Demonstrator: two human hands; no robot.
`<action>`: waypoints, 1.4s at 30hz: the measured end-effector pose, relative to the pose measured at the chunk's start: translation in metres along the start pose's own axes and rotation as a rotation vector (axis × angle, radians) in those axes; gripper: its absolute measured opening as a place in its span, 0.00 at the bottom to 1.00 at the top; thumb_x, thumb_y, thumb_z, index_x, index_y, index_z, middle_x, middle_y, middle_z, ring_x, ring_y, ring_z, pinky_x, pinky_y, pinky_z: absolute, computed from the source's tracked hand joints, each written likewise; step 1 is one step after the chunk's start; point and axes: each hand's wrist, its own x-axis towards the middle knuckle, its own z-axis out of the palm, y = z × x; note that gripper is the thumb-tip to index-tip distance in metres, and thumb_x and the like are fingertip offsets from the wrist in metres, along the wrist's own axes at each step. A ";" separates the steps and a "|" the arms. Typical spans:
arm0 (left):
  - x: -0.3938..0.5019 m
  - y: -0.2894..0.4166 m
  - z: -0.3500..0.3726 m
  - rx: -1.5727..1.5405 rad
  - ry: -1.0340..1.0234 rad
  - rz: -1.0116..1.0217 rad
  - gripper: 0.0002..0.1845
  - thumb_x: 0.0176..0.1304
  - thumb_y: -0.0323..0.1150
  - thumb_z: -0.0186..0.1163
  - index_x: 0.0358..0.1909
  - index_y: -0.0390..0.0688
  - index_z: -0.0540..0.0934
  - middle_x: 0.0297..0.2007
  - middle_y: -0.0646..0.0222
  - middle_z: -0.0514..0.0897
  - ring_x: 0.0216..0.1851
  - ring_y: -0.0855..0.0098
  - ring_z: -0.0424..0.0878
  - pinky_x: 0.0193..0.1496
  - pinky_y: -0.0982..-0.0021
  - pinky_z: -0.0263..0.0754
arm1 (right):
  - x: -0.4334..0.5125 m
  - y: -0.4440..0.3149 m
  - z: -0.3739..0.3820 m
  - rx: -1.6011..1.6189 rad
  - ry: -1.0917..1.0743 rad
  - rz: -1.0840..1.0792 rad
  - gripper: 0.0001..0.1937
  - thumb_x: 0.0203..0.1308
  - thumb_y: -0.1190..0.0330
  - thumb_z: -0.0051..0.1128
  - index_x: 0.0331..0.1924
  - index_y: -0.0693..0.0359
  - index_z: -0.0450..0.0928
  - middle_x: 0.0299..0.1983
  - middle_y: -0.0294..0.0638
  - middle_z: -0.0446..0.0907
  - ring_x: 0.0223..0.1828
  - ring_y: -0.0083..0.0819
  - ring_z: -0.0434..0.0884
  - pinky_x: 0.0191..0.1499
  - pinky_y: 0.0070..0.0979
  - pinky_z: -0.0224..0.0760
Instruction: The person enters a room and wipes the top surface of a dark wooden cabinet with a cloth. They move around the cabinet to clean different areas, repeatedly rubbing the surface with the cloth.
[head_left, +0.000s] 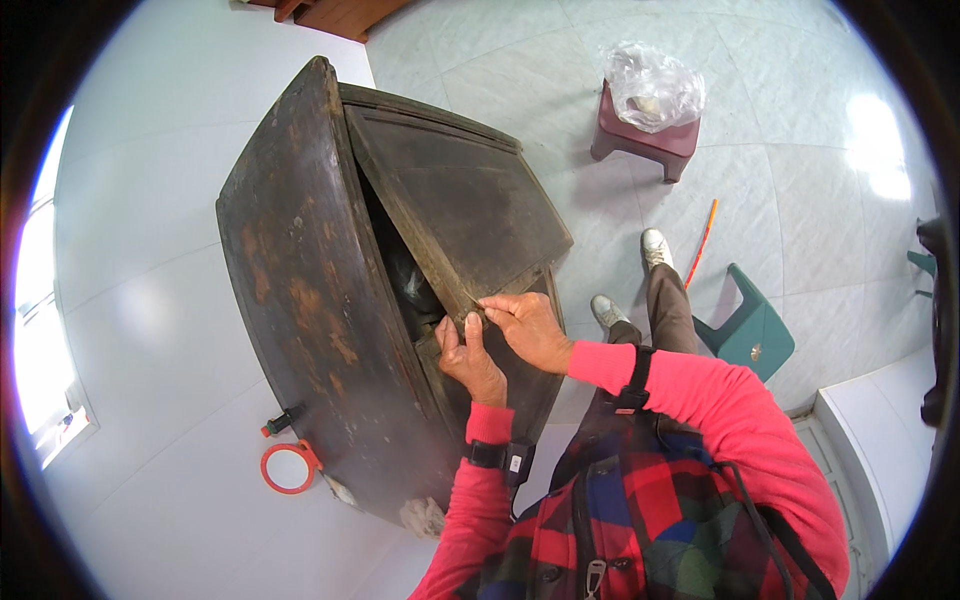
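A dark, worn wooden cabinet (300, 262) stands before me, with one panelled door (465, 202) swung partly open. At the door's near corner, my left hand (474, 360) has its thumb on the edge and its fingers at the inner side. Just to the right, my right hand (529, 326) pinches something small and thin at the same corner; what it is cannot be made out. Inside the dark gap lies a dark, shiny plastic bag (412, 285).
A maroon plastic stool (652, 146) bears a clear plastic bag (652, 86). A green stool (757, 330) and an orange-red stick (702, 244) are near my feet. A red-framed round mirror (288, 469), a small dark bottle (277, 424) and crumpled plastic (423, 517) are at the cabinet's left and near edges.
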 end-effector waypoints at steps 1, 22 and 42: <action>0.000 0.000 0.001 -0.001 0.004 0.008 0.14 0.69 0.30 0.63 0.51 0.29 0.81 0.46 0.71 0.79 0.43 0.77 0.80 0.45 0.73 0.80 | 0.002 0.000 0.001 -0.003 0.019 0.010 0.13 0.63 0.69 0.56 0.45 0.69 0.85 0.36 0.58 0.84 0.37 0.51 0.87 0.41 0.35 0.79; -0.002 0.011 0.005 -0.037 -0.011 0.023 0.14 0.70 0.31 0.63 0.49 0.29 0.81 0.45 0.72 0.78 0.42 0.77 0.78 0.45 0.74 0.78 | -0.010 -0.001 -0.007 -0.137 0.013 -0.098 0.12 0.64 0.71 0.56 0.49 0.63 0.85 0.38 0.53 0.85 0.37 0.50 0.86 0.38 0.37 0.80; -0.002 0.011 0.003 -0.015 0.008 -0.015 0.15 0.69 0.28 0.63 0.51 0.27 0.80 0.47 0.69 0.78 0.46 0.75 0.78 0.49 0.72 0.76 | 0.000 0.008 0.004 -0.131 0.107 -0.231 0.12 0.60 0.74 0.58 0.46 0.66 0.84 0.35 0.52 0.85 0.34 0.49 0.85 0.36 0.38 0.79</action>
